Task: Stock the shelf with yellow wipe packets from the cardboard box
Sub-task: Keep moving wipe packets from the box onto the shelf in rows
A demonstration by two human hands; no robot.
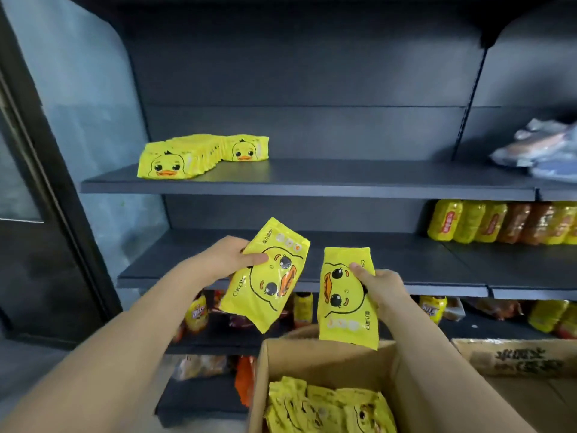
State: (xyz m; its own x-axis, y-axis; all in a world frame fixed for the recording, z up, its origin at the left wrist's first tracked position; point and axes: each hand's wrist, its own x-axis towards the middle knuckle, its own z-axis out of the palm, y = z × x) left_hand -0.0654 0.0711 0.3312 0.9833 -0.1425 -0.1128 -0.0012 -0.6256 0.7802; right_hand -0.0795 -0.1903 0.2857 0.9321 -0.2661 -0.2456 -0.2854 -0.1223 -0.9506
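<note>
Before dark shop shelving, the cardboard box (327, 354) holds many yellow wipe packets (324, 407), left hand (231, 257) and right hand (382, 290) each clamp fingers round a packet (265, 276) above it, and the shelf (343, 175) beyond bears one short row (199, 156), so most looks left to do.

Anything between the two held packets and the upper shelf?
Nothing visible. Both yellow duck-print wipe packets are held in open air below the dark metal shelf, whose board lies bare right of the stocked yellow packet row.

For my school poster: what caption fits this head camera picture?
Left hand grips one wipe packet, right hand a second packet, near the cardboard box; a row lines the shelf.
</note>
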